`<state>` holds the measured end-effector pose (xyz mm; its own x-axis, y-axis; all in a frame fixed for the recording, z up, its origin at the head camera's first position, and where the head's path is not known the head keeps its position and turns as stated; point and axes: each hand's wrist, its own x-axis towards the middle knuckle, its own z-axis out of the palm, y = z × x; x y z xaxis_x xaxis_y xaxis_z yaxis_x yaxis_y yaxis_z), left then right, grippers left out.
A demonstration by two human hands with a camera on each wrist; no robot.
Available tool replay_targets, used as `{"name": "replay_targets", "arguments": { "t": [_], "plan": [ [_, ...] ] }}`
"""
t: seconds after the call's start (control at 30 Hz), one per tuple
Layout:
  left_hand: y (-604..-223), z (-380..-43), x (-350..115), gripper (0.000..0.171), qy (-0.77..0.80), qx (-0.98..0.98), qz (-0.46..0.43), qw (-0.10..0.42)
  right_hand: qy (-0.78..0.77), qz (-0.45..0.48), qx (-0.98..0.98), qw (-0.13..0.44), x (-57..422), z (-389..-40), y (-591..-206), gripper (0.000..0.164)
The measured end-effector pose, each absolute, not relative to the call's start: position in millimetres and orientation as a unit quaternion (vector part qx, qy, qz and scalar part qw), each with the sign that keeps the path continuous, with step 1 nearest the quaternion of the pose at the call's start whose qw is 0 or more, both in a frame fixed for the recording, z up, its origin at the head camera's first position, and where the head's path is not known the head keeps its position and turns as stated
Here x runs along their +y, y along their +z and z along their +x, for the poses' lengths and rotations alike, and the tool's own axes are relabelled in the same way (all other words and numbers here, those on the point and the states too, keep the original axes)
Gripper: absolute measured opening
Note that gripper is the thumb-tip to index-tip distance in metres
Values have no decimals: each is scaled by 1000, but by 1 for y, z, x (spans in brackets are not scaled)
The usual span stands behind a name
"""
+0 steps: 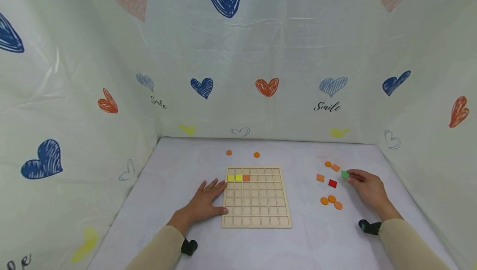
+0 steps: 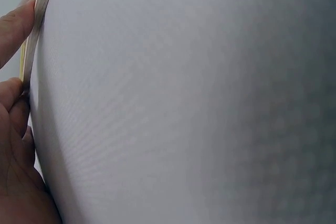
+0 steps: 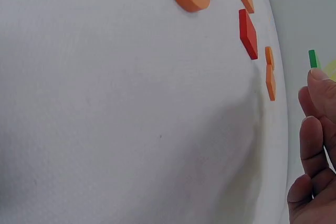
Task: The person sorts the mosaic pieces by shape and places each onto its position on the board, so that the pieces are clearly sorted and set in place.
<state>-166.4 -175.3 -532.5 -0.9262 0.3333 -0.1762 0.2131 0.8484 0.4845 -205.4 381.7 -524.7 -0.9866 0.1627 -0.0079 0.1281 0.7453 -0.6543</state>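
Note:
My right hand (image 1: 368,187) pinches a green square tile (image 1: 345,174) between thumb and fingertips, raised off the tabletop in the right wrist view. With fingers spread, my left hand (image 1: 203,201) lies along the left side of a wooden grid board (image 1: 257,225), thumb and fingertips at its edge (image 2: 35,40). Two yellow square tiles (image 1: 234,178) and an orange square tile (image 1: 246,178) sit side by side in the board's second row, at the left. Near the right hand lie a red square tile (image 1: 333,183) and two orange square tiles (image 1: 320,177).
Three orange discs (image 1: 331,199) lie together to the right of the board, and another orange disc (image 1: 328,164) lies farther back. Two more orange discs (image 1: 256,155) lie behind the board. A white curtain with printed hearts (image 1: 268,87) stands around the white table (image 1: 164,166).

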Motion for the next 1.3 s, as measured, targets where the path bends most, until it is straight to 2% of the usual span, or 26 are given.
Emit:
{"name": "replay_targets", "arguments": {
  "t": [0.6,1.3],
  "plan": [
    [-534,-166,-175,95,236,953,144,124,398,-52,-916,25,345,-207,-502,39],
    [-534,-167,-177,96,227,954,146,132,448,2,-894,12,303,-216,-496,35]
  ]
}}
